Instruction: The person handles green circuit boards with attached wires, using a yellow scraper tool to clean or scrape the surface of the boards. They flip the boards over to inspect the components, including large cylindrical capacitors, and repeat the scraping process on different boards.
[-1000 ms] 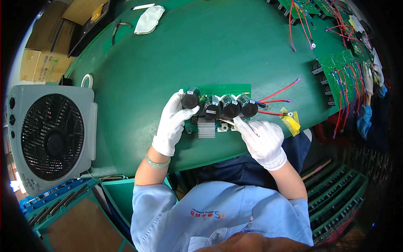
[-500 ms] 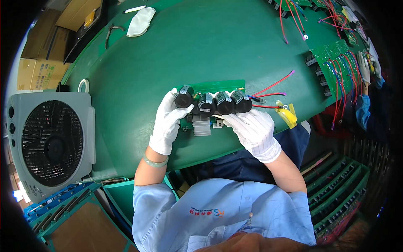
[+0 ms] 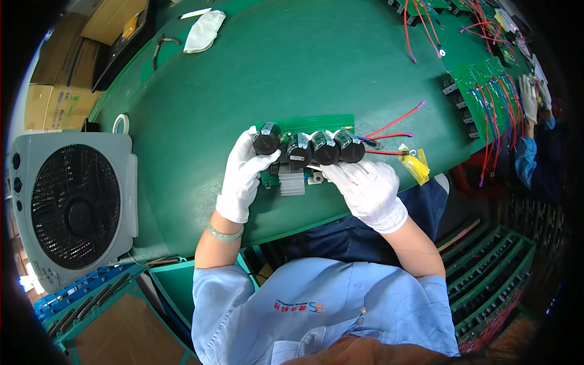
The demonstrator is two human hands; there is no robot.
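Note:
In front of me a green circuit board (image 3: 321, 124) carries several black cylindrical capacitors (image 3: 325, 149) and a silver finned heat sink (image 3: 292, 182). My left hand (image 3: 241, 177), in a white glove, grips the board's left end, fingers and thumb around the leftmost capacitor (image 3: 266, 140). My right hand (image 3: 372, 190), also gloved, is closed at the board's near edge, below the right-hand capacitors. A thin pale tip shows by its fingertips; what it belongs to is hidden. Red wires (image 3: 395, 126) and a yellow piece of film or tape (image 3: 416, 168) extend from the board's right end.
A grey box fan (image 3: 76, 207) stands at the left, near cardboard boxes (image 3: 61, 103). A white glove (image 3: 204, 31) and pliers (image 3: 159, 48) lie at the far left. Wired boards (image 3: 486, 85) lie at the right, beside a co-worker's gloved hand (image 3: 528, 100). Slotted racks (image 3: 493, 280) stand lower right.
My hands and the board stay almost in place; the right hand's fingers have shifted slightly. At the far right, the co-worker's hands have moved a little.

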